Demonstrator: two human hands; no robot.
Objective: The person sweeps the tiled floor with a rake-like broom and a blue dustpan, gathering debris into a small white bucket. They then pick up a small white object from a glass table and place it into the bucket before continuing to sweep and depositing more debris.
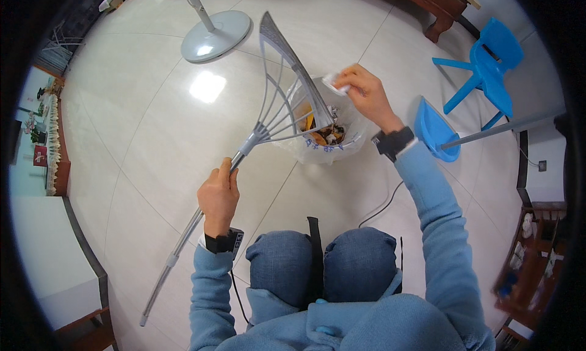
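My left hand (218, 195) is wrapped round the metal pole of a grey floor squeegee (261, 131). Its fan-shaped frame ends in a long, straight blade, which is raised and tilted over the near-left side of a bin. In my right hand (366, 94) a crumpled white tissue (336, 83) is pinched between fingers and thumb, just above the bin's far rim and close to the blade. The bin (348, 144) has a translucent plastic liner and contains mixed rubbish (326, 134). Part of it is hidden behind the squeegee.
To the right a blue dustpan (434, 131) with a long pole rests on the tiled floor, near a blue plastic chair (488, 64). A round grey stand base (217, 35) is at the far left. Wooden furniture (436, 6) stands at the back. A dark cable (387, 201) crosses the floor.
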